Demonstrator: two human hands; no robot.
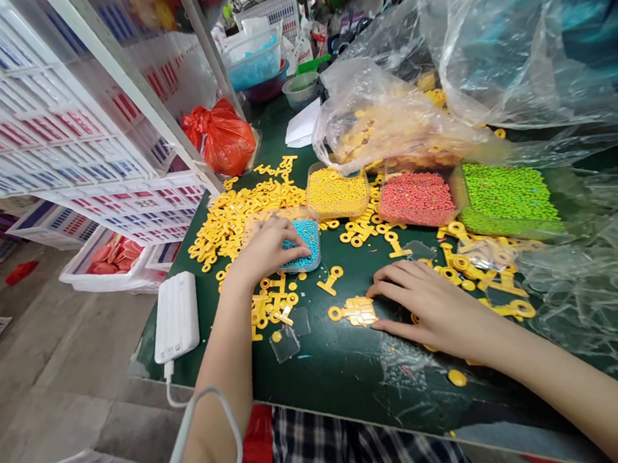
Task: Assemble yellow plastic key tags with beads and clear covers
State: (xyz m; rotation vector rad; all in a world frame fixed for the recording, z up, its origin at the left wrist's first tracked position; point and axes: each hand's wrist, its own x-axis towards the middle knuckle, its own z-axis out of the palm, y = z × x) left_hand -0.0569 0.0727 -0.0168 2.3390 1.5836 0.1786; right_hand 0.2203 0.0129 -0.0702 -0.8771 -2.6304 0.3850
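My loosely curled left hand [267, 249] touches blue beads [302, 243] in one of four bead trays [416, 199], while my open right hand [432, 299] lies flat on the green surface [323, 366] beside loose yellow plastic pieces [357, 311], a clear plastic bag [385, 113] heaped behind.

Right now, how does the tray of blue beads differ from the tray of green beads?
The blue-bead tray looks smaller than the green-bead tray. Its beads lie in a thin patch, partly hidden by the left hand, while the green beads fill their tray in a thick layer. The left hand touches the blue-bead tray, but no hand touches the green-bead tray. Both hold small round beads.
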